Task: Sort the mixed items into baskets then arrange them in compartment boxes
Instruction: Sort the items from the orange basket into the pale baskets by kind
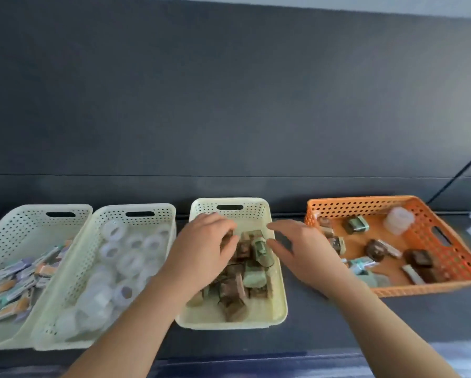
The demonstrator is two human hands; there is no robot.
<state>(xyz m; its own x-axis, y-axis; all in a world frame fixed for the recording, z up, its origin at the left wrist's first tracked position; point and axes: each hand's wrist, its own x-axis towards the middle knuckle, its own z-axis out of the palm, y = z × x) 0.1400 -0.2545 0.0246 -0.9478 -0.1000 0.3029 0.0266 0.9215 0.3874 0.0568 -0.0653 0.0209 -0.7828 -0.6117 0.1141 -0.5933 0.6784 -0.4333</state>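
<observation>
My left hand (pixel 201 246) hovers over the far part of the third cream basket (pixel 280 298), fingers curled, pinching what looks like a small brown packet (pixel 227 237). That basket holds several brown and green wrapped packets (pixel 252 278). With its fingers spread and nothing in it, my right hand (pixel 299 249) is above the same basket's right rim. To the right stands the orange basket (pixel 452 285) of mixed items: brown and green packets (pixel 357 225), flat sachets (pixel 413 274) and a white round tub (pixel 399 221).
At the far left, a cream basket (pixel 7 222) contains several flat sachets (pixel 18 276). Beside it, another cream basket (pixel 157 207) is full of clear tape rolls (pixel 130 260). All four stand on a dark counter (pixel 338 323) against a dark wall. A black cable (pixel 458 173) runs at the right.
</observation>
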